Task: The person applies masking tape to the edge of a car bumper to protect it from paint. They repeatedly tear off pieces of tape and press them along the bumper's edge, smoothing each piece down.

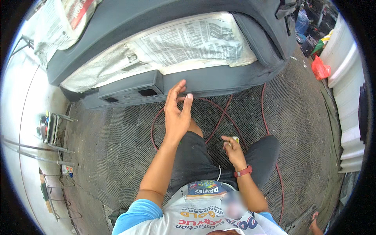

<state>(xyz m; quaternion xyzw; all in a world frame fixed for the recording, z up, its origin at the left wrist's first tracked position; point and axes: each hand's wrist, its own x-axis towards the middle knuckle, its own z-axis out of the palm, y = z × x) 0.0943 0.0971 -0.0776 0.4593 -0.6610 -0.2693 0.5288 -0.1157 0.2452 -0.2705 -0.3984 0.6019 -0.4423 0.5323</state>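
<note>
In front of me stands a matte grey vehicle body [203,80] with its window covered by newspaper sheets [184,43]. My left hand [178,113] is raised just short of the body's lower edge, beside a recessed box-shaped section [131,88] with dark openings. Its fingers and thumb are apart and hold nothing. Over my right thigh, my right hand [235,154] has its index finger pointing left and the other fingers curled. A small white and yellowish thing [235,139] shows behind those fingers; most of it is hidden. A red band [243,171] circles my right wrist.
A dark red hose [263,113] loops over the ribbed floor mat [129,129] under and beside me. Metal-framed stands [58,133] line the white wall at left. At right are a red plastic bag [321,68] and corrugated sheeting [348,113]. A bare foot [314,223] shows lower right.
</note>
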